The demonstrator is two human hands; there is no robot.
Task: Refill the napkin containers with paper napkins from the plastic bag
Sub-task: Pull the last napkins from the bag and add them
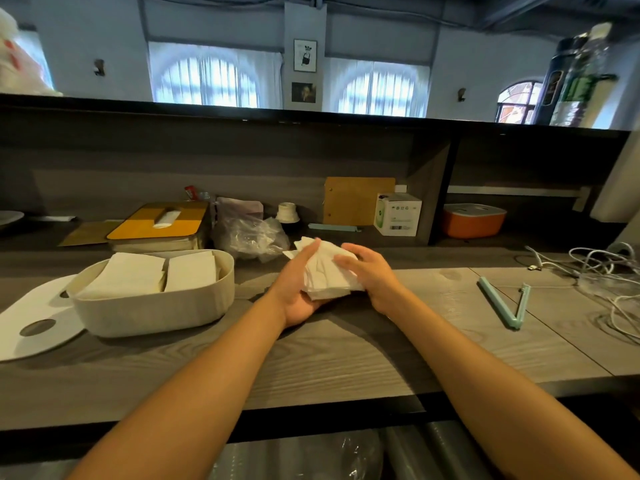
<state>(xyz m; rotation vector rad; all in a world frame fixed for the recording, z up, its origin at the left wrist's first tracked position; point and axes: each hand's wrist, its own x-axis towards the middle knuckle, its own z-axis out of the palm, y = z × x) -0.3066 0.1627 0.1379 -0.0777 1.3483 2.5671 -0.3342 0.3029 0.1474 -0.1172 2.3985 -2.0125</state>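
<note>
I hold napkin stack [329, 271] over counter [346, 358]: left hand [298, 289] cupped beneath, right hand [367, 271] fingers curled over top. Squaring step, I judge. Next: carry left of fingers into napkin container [152, 306], already near full. Plastic bag [249, 237] just beyond fingers.

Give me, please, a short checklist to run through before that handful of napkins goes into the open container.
1. Napkin stack held by both the left hand and the right hand: ok.
2. Stack squared up: not ok, corners splay.
3. Container open, its lid lying beside it: ok.
4. Room left in the container: cannot tell, two piles already reach near the rim.
5. Plastic bag clear of the path: ok.
</note>
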